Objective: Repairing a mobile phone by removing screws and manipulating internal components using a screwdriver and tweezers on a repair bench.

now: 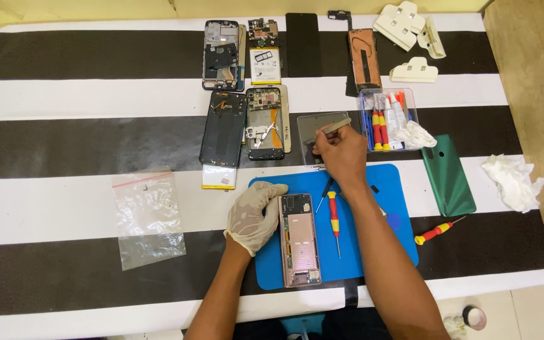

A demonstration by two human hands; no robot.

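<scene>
On the blue mat (pixel 385 189) in front of you lies the opened phone (pixel 300 239), your gloved left hand (pixel 254 214) resting loosely curled against its left edge, probably to keep it from sliding. Your bare right hand (pixel 342 154) reaches past it, pinching tweezers (pixel 336 126) over a small clear tray (pixel 315 135). Just beside lie a red-and-yellow screwdriver (pixel 334 217) on the mat, a tool box (pixel 388 119), and stripped phones (pixel 247 94) farther up the striped table (pixel 64 101).
</scene>
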